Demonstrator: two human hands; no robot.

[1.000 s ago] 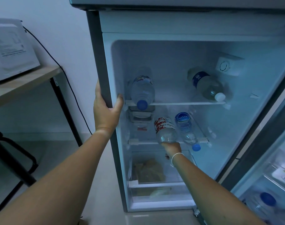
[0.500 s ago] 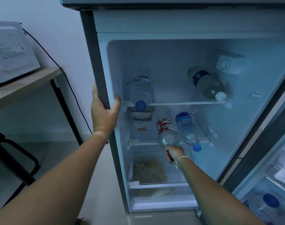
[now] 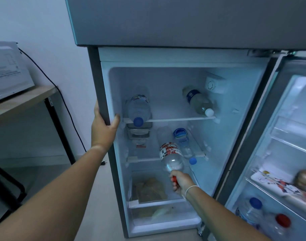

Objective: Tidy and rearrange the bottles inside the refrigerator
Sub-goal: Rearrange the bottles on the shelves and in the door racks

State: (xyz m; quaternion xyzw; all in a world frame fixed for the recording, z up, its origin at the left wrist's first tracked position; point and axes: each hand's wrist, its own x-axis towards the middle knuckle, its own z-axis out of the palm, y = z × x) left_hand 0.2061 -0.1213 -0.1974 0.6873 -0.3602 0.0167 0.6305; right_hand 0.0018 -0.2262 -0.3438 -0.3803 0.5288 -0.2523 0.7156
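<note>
On the middle shelf (image 3: 145, 160) of the refrigerator (image 3: 166, 56), my right hand (image 3: 181, 182) has its fingers (image 3: 174, 183) closed around the red cap end of the red-label bottle (image 3: 170, 154). This bottle lies on its side, its bottom pointing to the back and its neck sticking out past the front edge of the shelf. Just beside it, on the right, lies the blue-label bottle (image 3: 182, 141) with a blue cap, also neck forward; I cannot tell if the two are touching. My left hand (image 3: 103, 126) grips the left edge of the refrigerator body, fingers wrapped around it, only for support.

I judge that I am in the step of moving this one bottle, either drawing it out or turning it. On the upper shelf (image 3: 176, 119) lie two more: the blue-cap bottle (image 3: 139, 109) at the left and the white-cap bottle (image 3: 198, 102) at the right, tilted across. The next move needs a firm hold on the neck, because the body is heavy and far from my fingers. It must also go clear of the neighbour bottle, which could roll off the edge.
</note>
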